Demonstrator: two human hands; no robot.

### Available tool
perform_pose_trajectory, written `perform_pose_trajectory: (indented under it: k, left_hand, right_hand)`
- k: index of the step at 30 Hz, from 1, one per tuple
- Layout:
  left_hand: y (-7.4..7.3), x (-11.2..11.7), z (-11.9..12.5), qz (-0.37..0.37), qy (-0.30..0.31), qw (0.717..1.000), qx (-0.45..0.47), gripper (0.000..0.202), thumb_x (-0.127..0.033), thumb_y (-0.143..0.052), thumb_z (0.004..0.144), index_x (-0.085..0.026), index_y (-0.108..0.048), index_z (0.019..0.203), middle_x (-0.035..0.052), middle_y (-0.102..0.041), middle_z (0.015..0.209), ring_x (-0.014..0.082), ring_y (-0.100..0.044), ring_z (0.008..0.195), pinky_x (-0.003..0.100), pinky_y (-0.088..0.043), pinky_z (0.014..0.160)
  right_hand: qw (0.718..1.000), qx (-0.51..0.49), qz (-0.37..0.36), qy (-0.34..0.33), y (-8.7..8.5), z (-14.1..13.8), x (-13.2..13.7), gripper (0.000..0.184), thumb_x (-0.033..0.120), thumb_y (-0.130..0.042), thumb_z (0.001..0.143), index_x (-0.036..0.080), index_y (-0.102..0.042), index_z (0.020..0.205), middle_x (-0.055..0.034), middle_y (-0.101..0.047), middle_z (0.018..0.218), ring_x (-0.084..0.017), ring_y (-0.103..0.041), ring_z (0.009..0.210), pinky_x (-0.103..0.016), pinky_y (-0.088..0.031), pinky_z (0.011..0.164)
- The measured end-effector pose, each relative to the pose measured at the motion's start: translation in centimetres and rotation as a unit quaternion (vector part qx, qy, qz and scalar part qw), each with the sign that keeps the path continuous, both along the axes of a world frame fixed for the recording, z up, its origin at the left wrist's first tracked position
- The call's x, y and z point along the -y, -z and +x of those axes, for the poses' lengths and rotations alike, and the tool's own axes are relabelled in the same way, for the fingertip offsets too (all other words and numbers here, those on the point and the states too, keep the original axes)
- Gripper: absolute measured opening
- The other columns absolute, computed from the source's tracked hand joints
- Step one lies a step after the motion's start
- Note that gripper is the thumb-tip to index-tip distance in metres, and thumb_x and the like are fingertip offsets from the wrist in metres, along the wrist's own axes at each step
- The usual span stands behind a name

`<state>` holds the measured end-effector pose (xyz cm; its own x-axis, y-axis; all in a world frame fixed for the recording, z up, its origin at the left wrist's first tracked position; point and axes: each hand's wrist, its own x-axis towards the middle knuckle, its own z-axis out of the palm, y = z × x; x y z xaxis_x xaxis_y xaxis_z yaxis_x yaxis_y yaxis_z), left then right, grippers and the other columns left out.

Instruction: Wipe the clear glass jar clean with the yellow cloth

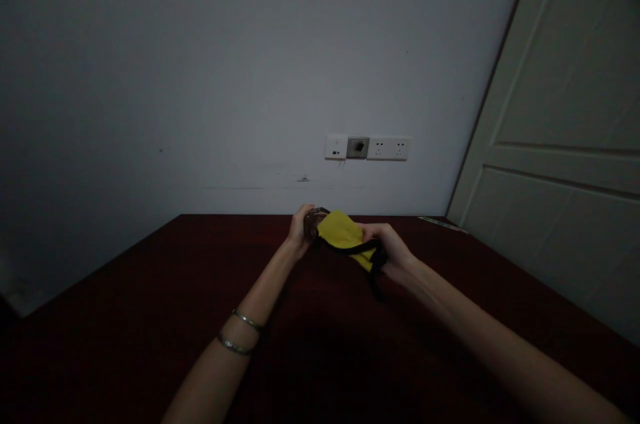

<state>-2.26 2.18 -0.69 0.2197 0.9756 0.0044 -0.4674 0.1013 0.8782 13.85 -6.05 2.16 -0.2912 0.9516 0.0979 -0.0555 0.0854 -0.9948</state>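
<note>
Above the dark-red table (200, 271), toward its far edge, a transparent, glass-like object (313, 224) is gripped by the left hand (299, 232), seemingly for steadiness, against a yellow, black-edged cloth (340, 229) gripped by the right hand (393, 247).

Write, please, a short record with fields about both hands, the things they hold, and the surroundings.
left hand: gripping a dark, glassy-looking object; exact kind unclear
right hand: holding a yellow fabric piece with black trim
overlap: fabric partly covers the object in this view
left forearm: two silver-coloured bangles
surface: dark red tabletop
wall: pale, with white socket plates
right side: pale panelled door
</note>
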Motion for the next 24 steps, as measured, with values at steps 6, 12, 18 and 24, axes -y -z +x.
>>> perform_pose_trajectory:
  k: [6, 12, 18, 24]
  left_hand:
    - [-0.1, 0.0, -1.0, -0.008, 0.031, 0.999, 0.015, 0.035, -0.04, -0.043, 0.078, -0.013, -0.065, 0.079, 0.0075, -0.066, 0.062, 0.0198, -0.06, 0.05, 0.031, -0.047, 0.045]
    - [-0.3, -0.1, -1.0, -0.032, 0.085, 0.996, 0.021, 0.037, -0.04, -0.04, 0.079, -0.012, -0.064, 0.084, 0.0125, -0.069, 0.073, 0.0242, -0.065, 0.059, 0.035, -0.05, 0.046]
    - [0.1, -0.1, -0.2, -0.065, 0.061, 0.994, 0.063, 0.027, -0.037, -0.046, 0.077, -0.016, -0.061, 0.075, 0.0045, -0.065, 0.061, 0.0182, -0.059, 0.05, 0.033, -0.049, 0.05]
    - [0.3, 0.1, 0.5, -0.081, 0.064, 0.993, 0.059, 0.025, -0.036, -0.048, 0.076, -0.016, -0.056, 0.063, 0.0014, -0.058, 0.051, 0.0118, -0.05, 0.041, 0.024, -0.041, 0.045]
  right_hand:
    - [0.993, -0.025, 0.049, 0.101, 0.3, 1.4, 0.3, 0.031, 0.031, -0.049, 0.076, 0.012, -0.064, 0.095, -0.0117, -0.071, 0.083, -0.021, -0.067, 0.071, -0.031, -0.054, 0.062]
    - [0.85, 0.237, 0.408, 0.233, 0.6, 1.9, -0.3, 0.044, 0.015, -0.055, 0.073, 0.015, -0.06, 0.116, -0.0108, -0.067, 0.11, -0.025, -0.06, 0.1, -0.043, -0.049, 0.087]
    - [0.544, 0.483, 0.672, 0.138, 1.8, 1.5, -1.2, 0.037, 0.006, -0.044, 0.087, 0.008, -0.055, 0.123, -0.0166, -0.06, 0.125, -0.027, -0.052, 0.118, -0.047, -0.047, 0.095]
    - [0.46, 0.478, 0.747, 0.039, 2.4, 1.6, -3.4, 0.035, 0.006, -0.044, 0.09, 0.004, -0.053, 0.124, -0.0189, -0.06, 0.125, -0.024, -0.048, 0.126, -0.044, -0.044, 0.102]
